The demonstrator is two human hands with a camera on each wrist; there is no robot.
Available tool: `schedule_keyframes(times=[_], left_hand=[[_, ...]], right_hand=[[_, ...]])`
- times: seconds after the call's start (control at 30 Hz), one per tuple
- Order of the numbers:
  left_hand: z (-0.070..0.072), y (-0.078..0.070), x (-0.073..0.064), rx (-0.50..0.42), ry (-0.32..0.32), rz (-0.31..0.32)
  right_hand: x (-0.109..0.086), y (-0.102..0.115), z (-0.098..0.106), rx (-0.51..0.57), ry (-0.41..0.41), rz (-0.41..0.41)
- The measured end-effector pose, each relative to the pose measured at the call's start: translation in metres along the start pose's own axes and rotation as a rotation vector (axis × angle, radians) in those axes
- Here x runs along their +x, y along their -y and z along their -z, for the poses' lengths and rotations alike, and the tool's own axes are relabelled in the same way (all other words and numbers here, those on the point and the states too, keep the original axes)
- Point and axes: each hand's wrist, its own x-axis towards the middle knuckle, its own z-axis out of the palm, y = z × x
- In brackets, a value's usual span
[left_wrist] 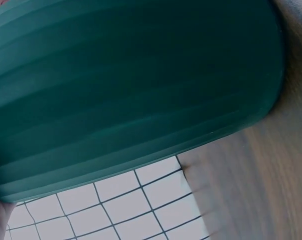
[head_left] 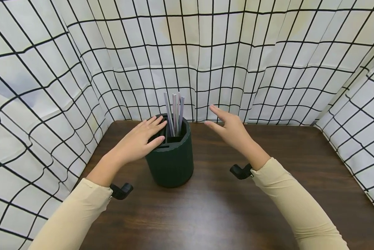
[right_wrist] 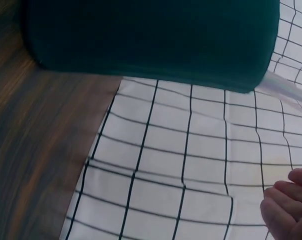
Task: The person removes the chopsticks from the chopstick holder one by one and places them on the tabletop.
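Left grip [head_left: 139, 140] spread, right grip [head_left: 232, 130] raised

Way into cup [head_left: 171, 168] is hindered at left by left hand [head_left: 140, 139], inside by standing sticks [head_left: 174, 113]. Between cup and right hand [head_left: 232, 130], free gap is found. Behind, passage is closed by curtain [head_left: 221, 55].

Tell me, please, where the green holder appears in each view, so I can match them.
Head: holder left of centre, partly covered by the left hand.
Left wrist: holder fills most of the upper half.
Right wrist: holder spans much of the top, sticks jutting right.
Shared landmark: the white cloth with black grid lines.
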Motion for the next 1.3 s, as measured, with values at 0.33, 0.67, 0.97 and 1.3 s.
schedule_keyframes(times=[0.33,0.67,0.97,1.3], left_hand=[[-0.003,-0.003,-0.001,0.026,-0.043,-0.01],[-0.007,0.0,0.0,0.022,-0.084,-0.03],[-0.008,0.0,-0.001,0.007,-0.096,-0.031],[-0.009,0.001,-0.001,0.005,-0.114,-0.037]], right_hand=[[0.023,0.014,-0.023,0.128,-0.059,0.046],[0.035,0.027,-0.039,0.312,-0.144,0.027],[0.043,0.038,-0.053,0.39,-0.248,-0.016],[0.044,0.046,-0.062,0.457,-0.314,-0.012]])
